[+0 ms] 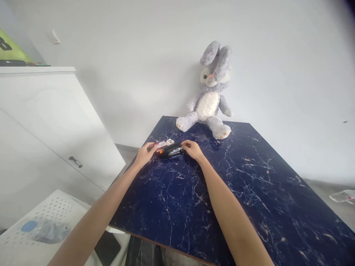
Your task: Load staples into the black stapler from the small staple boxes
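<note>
A small black object (174,150) with a pale printed strip and an orange spot at its left end lies on the dark blue marbled table. Its kind is too small to make out. Just behind it, partly covered, is a red-and-white printed card (164,144). My left hand (145,154) pinches the card's left end between thumb and fingers. At the black object's right end, my right hand (192,149) has thumb and fingers closed on it. Whether card and object are joined, I cannot tell.
A grey plush rabbit (208,105) sits at the table's back edge against the wall. To the left stand a white cabinet (55,129) and a white perforated stool (52,207) bearing a clear plastic bottle (50,231). The table (249,192) extends rightward.
</note>
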`<state>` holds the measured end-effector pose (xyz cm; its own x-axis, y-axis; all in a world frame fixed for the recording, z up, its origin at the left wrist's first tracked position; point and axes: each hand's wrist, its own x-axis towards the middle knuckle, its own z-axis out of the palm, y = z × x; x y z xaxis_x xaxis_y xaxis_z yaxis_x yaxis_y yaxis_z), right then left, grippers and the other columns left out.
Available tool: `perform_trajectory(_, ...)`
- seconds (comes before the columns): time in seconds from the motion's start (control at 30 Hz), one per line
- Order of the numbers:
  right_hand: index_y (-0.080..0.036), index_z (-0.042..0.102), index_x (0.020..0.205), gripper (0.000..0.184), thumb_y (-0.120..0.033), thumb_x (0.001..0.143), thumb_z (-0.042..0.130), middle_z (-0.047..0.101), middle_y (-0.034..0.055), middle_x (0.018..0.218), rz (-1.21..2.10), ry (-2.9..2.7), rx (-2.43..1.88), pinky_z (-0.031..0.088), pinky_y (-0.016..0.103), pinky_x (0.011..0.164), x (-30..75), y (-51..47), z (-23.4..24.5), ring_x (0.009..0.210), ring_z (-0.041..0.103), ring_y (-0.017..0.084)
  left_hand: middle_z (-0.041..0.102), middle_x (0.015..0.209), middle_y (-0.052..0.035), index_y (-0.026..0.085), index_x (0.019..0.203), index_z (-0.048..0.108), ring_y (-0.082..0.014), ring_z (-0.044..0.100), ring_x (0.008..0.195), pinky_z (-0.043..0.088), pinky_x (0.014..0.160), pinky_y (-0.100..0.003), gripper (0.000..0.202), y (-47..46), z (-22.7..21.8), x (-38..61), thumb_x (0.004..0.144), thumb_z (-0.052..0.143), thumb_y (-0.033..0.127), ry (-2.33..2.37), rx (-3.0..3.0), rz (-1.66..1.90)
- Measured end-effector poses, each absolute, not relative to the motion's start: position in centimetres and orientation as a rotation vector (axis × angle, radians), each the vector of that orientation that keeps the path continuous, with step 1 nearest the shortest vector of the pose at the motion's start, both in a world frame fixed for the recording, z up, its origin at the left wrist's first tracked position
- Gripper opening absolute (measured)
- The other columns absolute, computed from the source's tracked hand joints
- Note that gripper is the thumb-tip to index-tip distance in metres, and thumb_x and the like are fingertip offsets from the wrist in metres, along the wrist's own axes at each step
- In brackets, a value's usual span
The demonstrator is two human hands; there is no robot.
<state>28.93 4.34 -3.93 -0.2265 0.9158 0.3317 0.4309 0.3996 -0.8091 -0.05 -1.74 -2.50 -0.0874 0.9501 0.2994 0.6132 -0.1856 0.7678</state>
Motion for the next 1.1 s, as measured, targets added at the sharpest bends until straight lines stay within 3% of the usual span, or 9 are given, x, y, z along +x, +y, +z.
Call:
perform_trajectory(0.13,-0.020,0.070,0.094,0.024,-0.019,0.084,0.047,0.070,0.0036,0.095,0.533,-1.782,-1.250,0.048,0.032,0.087,29.5,4.2,-4.0,0.086,0.063,0.018,0.075,0.110,-0.0051,0.023,0.111,0.069,-0.0216,0.069,0.102,0.052,0.094,-0.034,0.033,-0.7,-2.9,-0.4,0.085,0.066,0.043,1.651,1.699,1.279)
perform_trajectory(0.23,-0.021,0.069,0.083,0.030,-0.007,0.081,0.042,0.068,0.0041,0.099,0.373,-1.984,-1.153,0.043,0.033,0.095,29.1,3.4,-3.9,0.096,0.059,0.019,0.075,0.107,-0.0057,0.021,0.113,0.067,-0.0200,0.070,0.098,0.054,0.090,-0.032,0.036,0.3,-3.4,-0.8,0.081,0.068,0.037,1.713,1.537,1.425)
perform_trajectory(0.4,-0.020,0.066,0.084,0.028,-0.003,0.079,0.045,0.066,0.0070,0.100,0.150,-2.123,-1.175,0.041,0.032,0.093,28.5,2.4,-3.6,0.097,0.054,0.022,0.073,0.107,-0.0078,0.018,0.115,0.066,-0.0177,0.071,0.086,0.056,0.079,-0.031,0.034,0.8,-3.6,-1.5,0.088,0.050,0.031,1.876,1.392,1.483)
perform_trajectory(0.57,-0.019,0.065,0.094,0.027,-0.005,0.080,0.048,0.066,0.0080,0.097,0.074,-2.221,-1.232,0.042,0.032,0.087,28.5,2.4,-3.4,0.093,0.053,0.024,0.072,0.104,-0.0087,0.020,0.087,0.073,-0.0268,0.066,0.101,0.049,0.096,-0.041,0.016,0.3,-3.4,-1.0,0.080,0.061,0.028,1.974,1.648,1.332)
perform_trajectory(0.7,-0.020,0.066,0.092,0.026,-0.006,0.081,0.048,0.067,0.0083,0.095,0.013,-2.168,-1.294,0.042,0.033,0.086,28.5,2.3,-3.3,0.093,0.055,0.024,0.074,0.103,-0.0090,0.021,0.094,0.073,-0.0281,0.065,0.105,0.044,0.102,-0.041,0.017,0.0,-3.3,-0.3,0.083,0.061,0.025,2.008,1.885,1.160)
perform_trajectory(0.83,-0.022,0.065,0.099,0.024,-0.013,0.082,0.051,0.070,0.0054,0.094,0.151,-2.075,-1.310,0.045,0.032,0.081,28.6,2.3,-3.4,0.087,0.061,0.022,0.074,0.107,-0.0073,0.022,0.109,0.070,-0.0245,0.068,0.100,0.050,0.094,-0.036,0.026,-0.1,-3.4,-0.6,0.085,0.061,0.027,1.976,1.873,1.164)
perform_trajectory(0.97,-0.025,0.065,0.099,0.018,-0.023,0.086,0.052,0.073,0.0014,0.100,0.482,-1.809,-1.193,0.049,0.033,0.086,29.2,3.2,-3.8,0.090,0.067,0.020,0.072,0.111,-0.0069,0.020,0.106,0.070,-0.0212,0.070,0.092,0.053,0.089,-0.034,0.023,-0.2,-3.5,-0.9,0.086,0.062,0.028,1.920,1.823,1.255)
perform_trajectory(1.1,-0.020,0.064,0.101,0.024,-0.038,0.085,0.060,0.074,0.0072,0.104,0.748,-1.351,-1.060,0.053,0.034,0.086,30.1,4.6,-4.5,0.095,0.069,0.020,0.073,0.114,-0.0076,0.020,0.107,0.071,-0.0221,0.071,0.094,0.053,0.091,-0.036,0.026,-0.1,-3.5,-1.0,0.083,0.067,0.030,1.844,1.641,1.339)
